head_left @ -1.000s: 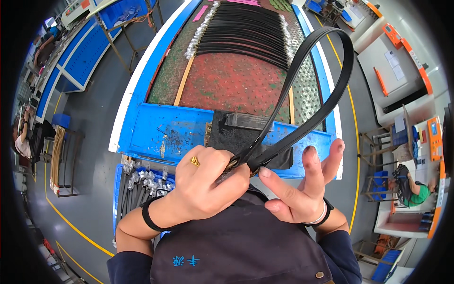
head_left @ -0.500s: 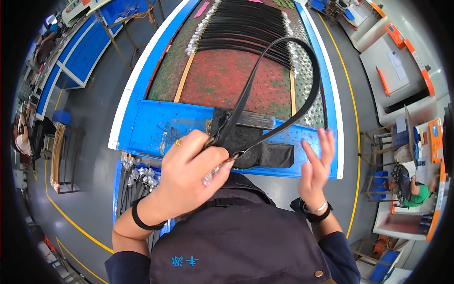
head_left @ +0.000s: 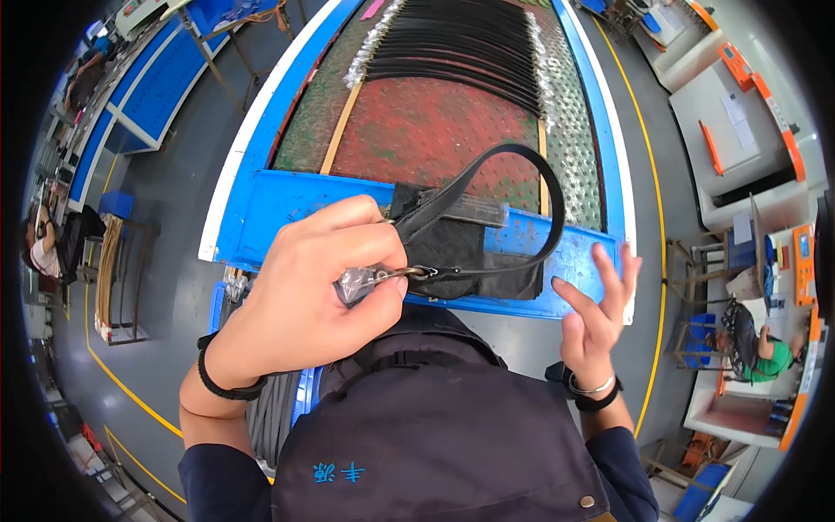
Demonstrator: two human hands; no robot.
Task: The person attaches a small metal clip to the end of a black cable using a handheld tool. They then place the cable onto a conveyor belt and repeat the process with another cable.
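The tabletop [head_left: 287, 204] is blue-edged, with a red and green mat at its centre, and stands on a grey workshop floor marked with yellow lines. A row of black belts [head_left: 461, 43] lies across the far end. A dark cloth [head_left: 474, 261] rests on the near blue edge. The left hand [head_left: 317, 291] is raised above that edge, fingers pinched on the buckle [head_left: 383, 277] of a black belt [head_left: 531, 187], which loops over the cloth. The right hand [head_left: 596, 304] is spread, empty, just beside the loop.
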